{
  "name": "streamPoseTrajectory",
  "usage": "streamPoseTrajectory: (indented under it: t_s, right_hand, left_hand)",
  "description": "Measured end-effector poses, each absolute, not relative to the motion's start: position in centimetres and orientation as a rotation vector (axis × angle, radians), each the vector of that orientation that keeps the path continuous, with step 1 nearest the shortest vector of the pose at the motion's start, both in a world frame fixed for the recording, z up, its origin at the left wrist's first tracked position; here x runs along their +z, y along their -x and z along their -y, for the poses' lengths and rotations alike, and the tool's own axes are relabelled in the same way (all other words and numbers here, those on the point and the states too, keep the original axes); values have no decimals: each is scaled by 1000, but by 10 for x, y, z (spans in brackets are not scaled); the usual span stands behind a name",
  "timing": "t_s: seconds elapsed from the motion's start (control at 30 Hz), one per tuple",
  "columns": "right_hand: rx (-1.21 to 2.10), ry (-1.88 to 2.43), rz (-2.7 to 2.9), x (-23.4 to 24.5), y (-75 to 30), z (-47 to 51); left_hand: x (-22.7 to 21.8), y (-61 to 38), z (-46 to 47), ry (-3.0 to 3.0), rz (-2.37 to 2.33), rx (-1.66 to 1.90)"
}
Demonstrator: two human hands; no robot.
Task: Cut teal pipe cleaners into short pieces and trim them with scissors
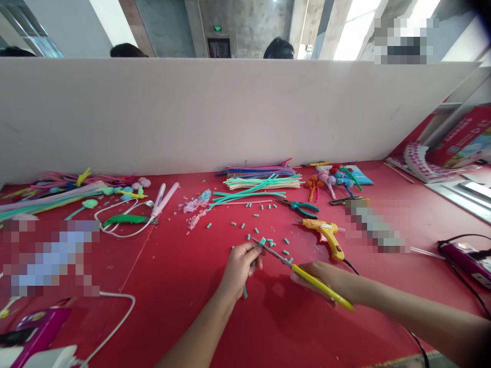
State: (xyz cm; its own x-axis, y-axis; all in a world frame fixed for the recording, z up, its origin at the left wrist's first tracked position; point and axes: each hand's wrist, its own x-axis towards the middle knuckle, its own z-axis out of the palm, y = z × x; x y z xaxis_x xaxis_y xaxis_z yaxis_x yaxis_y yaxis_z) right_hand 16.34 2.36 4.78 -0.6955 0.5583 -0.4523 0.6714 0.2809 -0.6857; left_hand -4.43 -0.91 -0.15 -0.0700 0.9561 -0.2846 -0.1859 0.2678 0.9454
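Observation:
My left hand (242,263) is closed on a teal pipe cleaner (245,292), whose lower end hangs below the fingers. Its upper tip lies between the blades of the scissors (282,258), just above my thumb. My right hand (320,281) is wrapped around the scissors' yellow handles, and some of its fingers are hidden. Short cut teal pieces (286,240) are scattered on the red table around and beyond the blades. Behind them lies a bundle of long teal pipe cleaners (249,197).
A yellow glue gun (326,236) and teal-handled pliers (301,207) lie beyond my right hand. A pink straightener-like tool (164,199) and a green-handled cutter (126,219) are at left. Purple power strips (466,260) sit at the sides. A white partition (192,112) stands behind.

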Motion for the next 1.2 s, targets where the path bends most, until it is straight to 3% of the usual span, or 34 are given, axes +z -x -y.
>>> streamPoseTrajectory:
  t_s: [0.33,0.57,0.8,1.2]
  right_hand:
    - [-1370,-815,-2586,35,-166,-33]
    - [-1526,-913,-2328,37,-164,-29]
    - [-1755,-1420,-2126,30,-155,-30]
    - [-2076,-1209,-2245,24,-134,-30]
  left_hand:
    - [-15,44,2,-714,-1240,1117]
    - [-21,43,0,-658,-1221,1066]
    - [-8,39,7,-738,-1134,979]
    - [9,31,21,-940,-917,727]
